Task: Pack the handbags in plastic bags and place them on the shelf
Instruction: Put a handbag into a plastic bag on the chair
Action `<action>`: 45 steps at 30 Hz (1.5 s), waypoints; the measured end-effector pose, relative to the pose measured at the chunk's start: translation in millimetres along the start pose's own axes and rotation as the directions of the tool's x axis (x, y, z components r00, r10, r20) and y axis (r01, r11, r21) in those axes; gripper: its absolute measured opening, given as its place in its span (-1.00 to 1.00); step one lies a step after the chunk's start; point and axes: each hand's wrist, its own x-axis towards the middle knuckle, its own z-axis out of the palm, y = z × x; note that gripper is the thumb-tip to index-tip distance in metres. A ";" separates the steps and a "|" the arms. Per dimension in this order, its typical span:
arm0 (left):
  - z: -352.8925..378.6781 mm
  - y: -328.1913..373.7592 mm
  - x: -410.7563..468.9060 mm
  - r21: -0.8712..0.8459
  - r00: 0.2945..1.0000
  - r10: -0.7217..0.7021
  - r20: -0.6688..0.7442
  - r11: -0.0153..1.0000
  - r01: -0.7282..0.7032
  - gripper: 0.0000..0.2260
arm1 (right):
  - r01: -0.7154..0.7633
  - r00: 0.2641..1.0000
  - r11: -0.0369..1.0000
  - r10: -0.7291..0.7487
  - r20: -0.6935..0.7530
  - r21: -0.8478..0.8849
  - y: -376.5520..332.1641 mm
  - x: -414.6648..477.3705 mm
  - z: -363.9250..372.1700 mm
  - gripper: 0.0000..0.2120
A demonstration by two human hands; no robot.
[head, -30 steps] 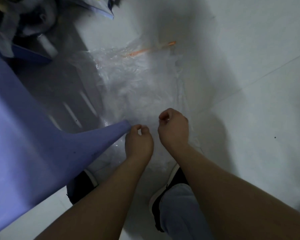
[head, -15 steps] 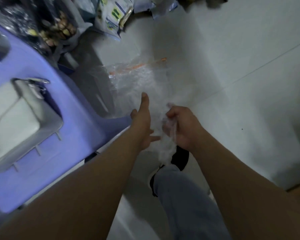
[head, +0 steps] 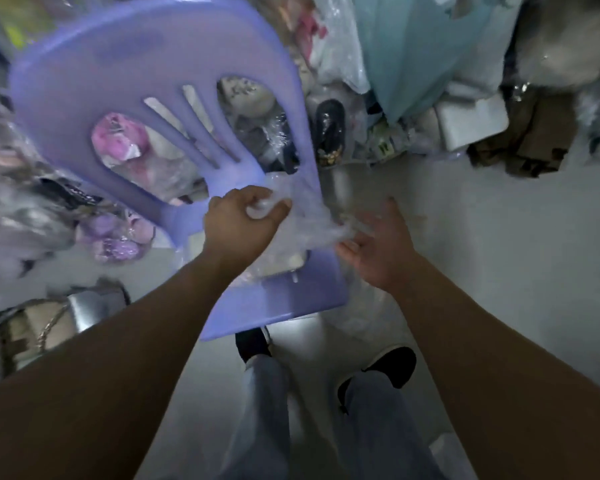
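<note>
1. The room has a pale floor, and a big purple chair stands in the middle of the view. Behind the chair lies a heap of wrapped things, many of them in shiny plastic.
2. The left hand is over the chair seat, just in front of the chair back. Its fingers are curled round one end of a clear plastic bag and hold it tight.
3. The right hand is just to the right of the chair seat. It is spread out, palm up. Its fingers touch the other end of the bag but do not curl round it.
4. A white handbag sits on the chair seat, under the plastic bag and the left arm. Only a small bit of it shows.
5. I think the step now is getting the plastic bag ready. The handbag does not look to be inside it yet.
6. Next, both hands need to find the bag's mouth, pull it wide and slip it over the handbag. The plastic looks thin and floppy, so the right hand will need a real grip.
7. Half a second ago the bag hung over the floor to the right of the chair. Then the right hand pinched it and the left hand was flat. Now they have swapped jobs, and the bag is up at the chair seat.
</note>
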 end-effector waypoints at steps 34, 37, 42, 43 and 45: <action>-66.2 -222.7 19.1 -0.482 0.757 -0.537 -0.372 0.809 0.337 -0.65 | 0.313 0.923 0.592 -0.375 0.089 -0.743 206.5 86.7 164.6 -0.78; -75.4 -222.6 16.3 0.052 0.825 -0.130 -0.549 0.981 0.189 -0.47 | 0.444 0.706 -0.066 -0.588 0.394 -0.894 181.8 93.2 149.0 -0.73; -92.9 -230.6 21.4 0.354 0.850 -0.053 -0.524 0.894 0.274 -0.34 | 0.251 0.934 -0.679 -0.018 0.357 -0.690 156.0 102.2 138.3 0.03; -92.6 -233.2 19.1 0.398 0.866 -0.022 -0.500 0.882 0.253 -0.33 | 0.251 0.936 -0.692 -0.004 0.351 -0.677 156.1 103.3 139.5 0.07; -87.5 -236.5 12.2 0.474 0.893 0.032 -0.449 0.856 0.208 -0.35 | 0.229 0.932 -0.739 -0.022 0.362 -0.634 156.6 105.4 144.3 0.12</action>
